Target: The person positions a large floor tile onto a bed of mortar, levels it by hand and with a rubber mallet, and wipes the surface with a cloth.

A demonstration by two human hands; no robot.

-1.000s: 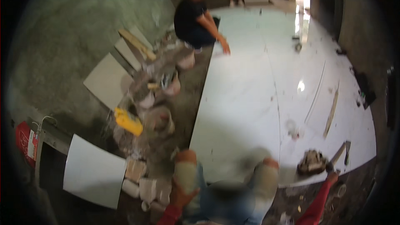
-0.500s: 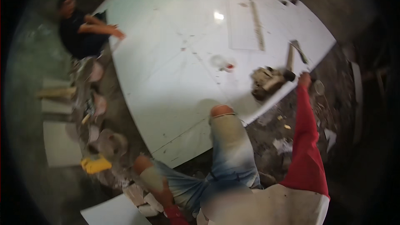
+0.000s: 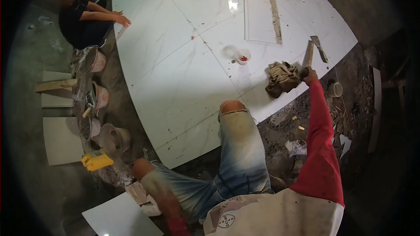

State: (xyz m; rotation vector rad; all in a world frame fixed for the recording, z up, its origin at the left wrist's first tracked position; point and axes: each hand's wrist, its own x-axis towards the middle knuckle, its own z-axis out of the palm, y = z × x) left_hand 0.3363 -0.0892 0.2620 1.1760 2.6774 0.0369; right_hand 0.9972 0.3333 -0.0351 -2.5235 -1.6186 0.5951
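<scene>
My right hand [image 3: 311, 76], at the end of a red sleeve, is closed at the black head of a mallet [image 3: 310, 55] that lies near the right edge of the white tiled floor [image 3: 183, 105]. The mallet's wooden handle points away from me. Just left of it is a crumpled brown rag [image 3: 283, 79]. Beyond my hand, a tool with a long dark blade [image 3: 320, 49] lies beside the handle. My left hand [image 3: 165, 194] is low, against my left leg below the knee; its fingers cannot be made out.
A person in black [image 3: 78, 24] sits at the far left edge of the tiles. Several buckets [image 3: 116, 139] and a yellow object [image 3: 97, 161] line the left. A white cup [image 3: 243, 56] stands mid-floor; a loose tile strip [image 3: 262, 22] lies beyond. Rubble and a clear ring-shaped container [image 3: 335, 89] are at right.
My right hand has moved left from beside the mallet onto its head. The whole view has shifted slightly and sharpened. My left hand stays by my leg.
</scene>
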